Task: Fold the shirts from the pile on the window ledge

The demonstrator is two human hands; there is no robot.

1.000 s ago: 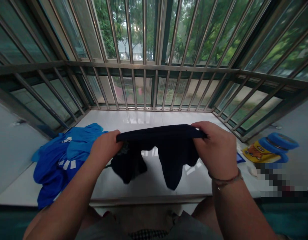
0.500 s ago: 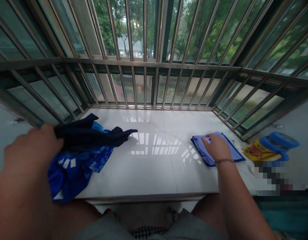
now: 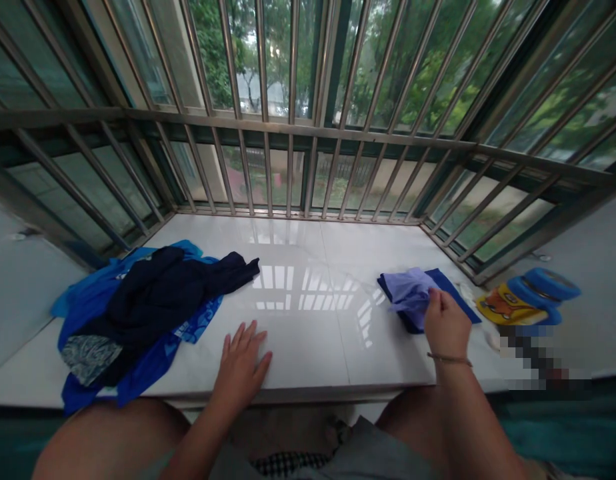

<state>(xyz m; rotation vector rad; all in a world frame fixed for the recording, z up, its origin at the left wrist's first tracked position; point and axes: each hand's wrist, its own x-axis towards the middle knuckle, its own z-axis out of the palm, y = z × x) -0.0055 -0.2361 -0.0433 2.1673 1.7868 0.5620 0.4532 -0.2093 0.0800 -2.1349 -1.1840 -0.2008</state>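
Observation:
My right hand [image 3: 445,325] is closed on a lavender cloth garment [image 3: 412,290], which is bunched up and partly raised. Beneath it lies a folded navy cloth [image 3: 455,293]. My left hand [image 3: 245,360] rests near the front edge of the white ledge, fingers spread, holding nothing. To its left is a loose heap: a dark navy garment [image 3: 158,287] with a grey patterned patch sprawls over a bright blue garment [image 3: 148,377] with printed shapes. What kind of garment each one is, I cannot make out.
A yellow and blue jar [image 3: 518,303] stands at the right end of the white tiled ledge [image 3: 308,347]. Metal window bars [image 3: 288,173] close off the back and both sides. My knees press close to the ledge's front edge.
My left hand has let the dark navy garment drop onto the blue heap and moved right to the ledge. My right hand, earlier flat on the lavender garment, now grips and crumples it.

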